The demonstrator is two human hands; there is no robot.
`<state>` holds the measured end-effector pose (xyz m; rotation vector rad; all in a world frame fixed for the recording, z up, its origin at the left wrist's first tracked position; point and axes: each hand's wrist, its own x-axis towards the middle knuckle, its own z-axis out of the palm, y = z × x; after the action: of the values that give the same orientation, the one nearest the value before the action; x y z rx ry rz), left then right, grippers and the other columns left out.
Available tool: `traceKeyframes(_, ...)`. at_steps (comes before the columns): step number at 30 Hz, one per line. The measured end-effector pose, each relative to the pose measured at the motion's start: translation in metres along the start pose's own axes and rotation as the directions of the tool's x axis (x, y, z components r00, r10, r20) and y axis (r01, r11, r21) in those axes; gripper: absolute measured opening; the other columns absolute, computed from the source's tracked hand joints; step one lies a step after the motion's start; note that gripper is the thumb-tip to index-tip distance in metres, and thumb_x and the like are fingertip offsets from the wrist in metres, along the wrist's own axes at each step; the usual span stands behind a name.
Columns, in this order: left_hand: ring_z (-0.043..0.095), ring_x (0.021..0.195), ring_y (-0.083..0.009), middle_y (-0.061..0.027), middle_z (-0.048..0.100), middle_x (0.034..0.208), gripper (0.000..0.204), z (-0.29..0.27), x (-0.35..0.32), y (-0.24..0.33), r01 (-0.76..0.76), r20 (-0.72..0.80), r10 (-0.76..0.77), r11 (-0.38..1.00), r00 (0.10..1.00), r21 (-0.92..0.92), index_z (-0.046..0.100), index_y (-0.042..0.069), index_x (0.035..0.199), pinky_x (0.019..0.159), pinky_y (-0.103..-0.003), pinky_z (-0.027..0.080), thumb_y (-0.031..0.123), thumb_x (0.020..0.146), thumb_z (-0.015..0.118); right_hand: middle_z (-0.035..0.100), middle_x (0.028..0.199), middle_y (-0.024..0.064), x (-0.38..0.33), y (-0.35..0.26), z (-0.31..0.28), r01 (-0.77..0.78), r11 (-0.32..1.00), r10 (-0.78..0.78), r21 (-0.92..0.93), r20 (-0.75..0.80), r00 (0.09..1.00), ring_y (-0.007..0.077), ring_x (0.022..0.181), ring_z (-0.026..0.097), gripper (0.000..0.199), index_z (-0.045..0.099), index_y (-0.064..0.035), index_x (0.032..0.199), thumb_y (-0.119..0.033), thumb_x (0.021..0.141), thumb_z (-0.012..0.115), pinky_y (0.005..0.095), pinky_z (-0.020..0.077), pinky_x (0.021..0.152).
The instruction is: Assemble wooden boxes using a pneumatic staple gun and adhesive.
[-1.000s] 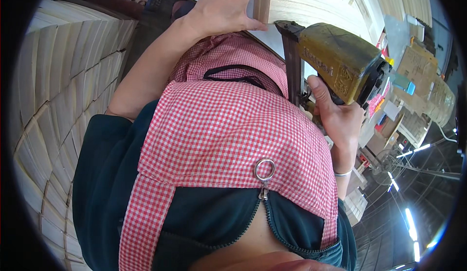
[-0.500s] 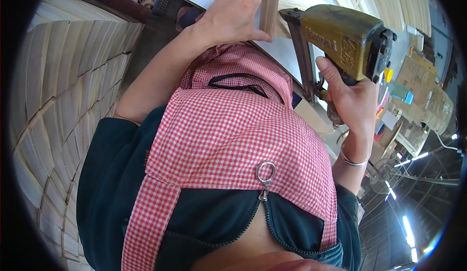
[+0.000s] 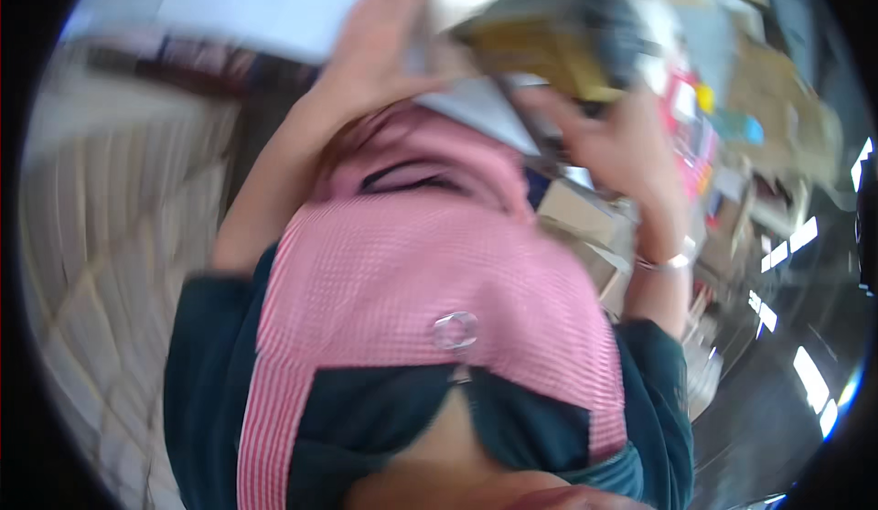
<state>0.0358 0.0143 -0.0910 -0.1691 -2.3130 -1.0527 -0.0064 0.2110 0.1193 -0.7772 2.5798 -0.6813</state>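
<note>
The view is smeared by motion. My right hand is wrapped round the handle of a nail gun with a dark and yellow-gold body. The gun's nose points left, close to a wooden piece on the pale worktable. On the left side of that wood lies my left hand, its thumb spread from the fingers and bracing the piece. Blur hides the exact finger contact, and whether the nose touches the wood cannot be told.
Stacked wooden slats stand to my left, below the table edge. Cardboard boxes sit low beyond my apron, and more cardboard is at the right. Small colourful items lie near my right wrist.
The whole view has shifted and blurred. The nail gun, with my right hand round it, has moved left in the picture and nearer my left hand, which also appears further left.
</note>
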Motion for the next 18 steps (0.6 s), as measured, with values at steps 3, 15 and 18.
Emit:
traceKeyframes(3,0.038,0.139,-0.0424,-0.0275,0.038,0.151,0.109,-0.010,0.000,-0.001,0.117,0.166,-0.098,0.988,0.981,-0.104,0.036,-0.002,0.150,0.117,-0.051,0.030,0.051,0.069,0.087,0.070,0.074,0.0178,0.012,0.014,0.005,0.058,0.998,-0.058,-0.011,0.037,0.998,0.0267,0.059,0.064,0.025,0.072,0.0054,0.084,-0.017,0.077,0.079,0.0355,0.0552,0.058)
traceKeyframes(15,0.043,0.137,-0.0398,-0.0243,0.041,0.151,0.117,-0.009,-0.005,0.009,0.293,0.244,-0.251,0.944,0.937,-0.154,0.028,-0.001,0.155,0.116,-0.044,0.031,0.016,0.059,0.092,0.071,0.081,0.0198,-0.019,0.033,-0.011,0.034,0.995,-0.051,-0.093,-0.187,0.981,0.0392,0.073,0.067,0.036,0.069,0.0021,0.090,-0.029,0.076,0.078,0.0421,0.0538,0.067)
traceKeyframes(18,0.035,0.143,-0.0411,-0.0252,0.032,0.158,0.121,-0.010,-0.011,0.006,0.321,0.236,-0.283,0.936,0.930,-0.142,0.020,0.000,0.158,0.119,-0.044,0.026,0.020,0.061,0.090,0.071,0.084,0.0194,-0.049,0.065,-0.028,-0.128,0.991,0.137,0.051,-0.372,0.918,0.0368,0.076,0.068,0.038,0.069,0.0023,0.098,-0.028,0.077,0.077,0.0410,0.0536,0.068)
